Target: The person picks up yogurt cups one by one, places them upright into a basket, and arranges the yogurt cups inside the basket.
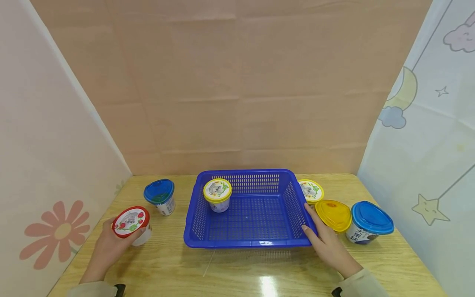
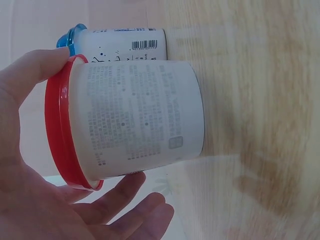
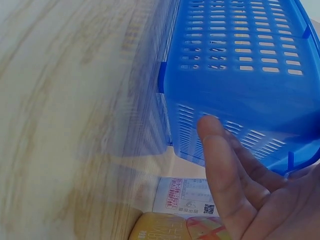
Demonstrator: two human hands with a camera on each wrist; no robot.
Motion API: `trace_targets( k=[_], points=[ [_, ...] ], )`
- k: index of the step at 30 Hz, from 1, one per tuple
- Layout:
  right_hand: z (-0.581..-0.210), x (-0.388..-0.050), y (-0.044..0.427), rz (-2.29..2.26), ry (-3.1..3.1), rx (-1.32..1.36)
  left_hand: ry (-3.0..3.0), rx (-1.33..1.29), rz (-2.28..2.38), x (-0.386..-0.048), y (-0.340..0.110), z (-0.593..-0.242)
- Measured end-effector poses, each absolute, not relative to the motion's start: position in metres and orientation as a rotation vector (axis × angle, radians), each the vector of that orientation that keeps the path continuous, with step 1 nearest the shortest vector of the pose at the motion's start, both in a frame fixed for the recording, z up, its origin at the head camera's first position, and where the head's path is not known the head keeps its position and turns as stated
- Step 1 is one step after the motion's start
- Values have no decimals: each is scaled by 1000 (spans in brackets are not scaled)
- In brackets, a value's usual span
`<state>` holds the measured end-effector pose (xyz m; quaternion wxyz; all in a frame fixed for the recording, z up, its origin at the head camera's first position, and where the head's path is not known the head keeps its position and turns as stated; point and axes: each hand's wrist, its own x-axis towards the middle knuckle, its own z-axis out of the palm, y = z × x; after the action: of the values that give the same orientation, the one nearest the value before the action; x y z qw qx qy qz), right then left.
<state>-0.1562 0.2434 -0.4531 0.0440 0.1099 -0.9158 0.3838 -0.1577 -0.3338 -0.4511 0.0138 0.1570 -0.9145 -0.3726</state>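
Note:
In the head view my left hand grips a white yogurt tub with a red lid, its thumb and fingers around the lid's rim. The left wrist view shows this tub's printed side close up, above or on the table; I cannot tell which. My right hand holds the right rim of a blue plastic basket; in the right wrist view, fingers lie along the basket's outer wall. Inside the basket's left back part stands a tub with a yellow-rimmed lid.
A blue-lidded tub stands behind the red-lidded one. Right of the basket are another yellow-rimmed tub, a yellow-lidded tub and a larger blue-lidded tub. A papered wall rises behind the wooden table.

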Motion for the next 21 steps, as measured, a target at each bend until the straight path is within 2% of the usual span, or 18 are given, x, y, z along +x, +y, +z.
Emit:
trace_targets(
  k=[21],
  points=[
    [-452, -156, 243, 1180, -2816, 312, -2913, 488, -1120, -157, -327, -436]
  ],
)
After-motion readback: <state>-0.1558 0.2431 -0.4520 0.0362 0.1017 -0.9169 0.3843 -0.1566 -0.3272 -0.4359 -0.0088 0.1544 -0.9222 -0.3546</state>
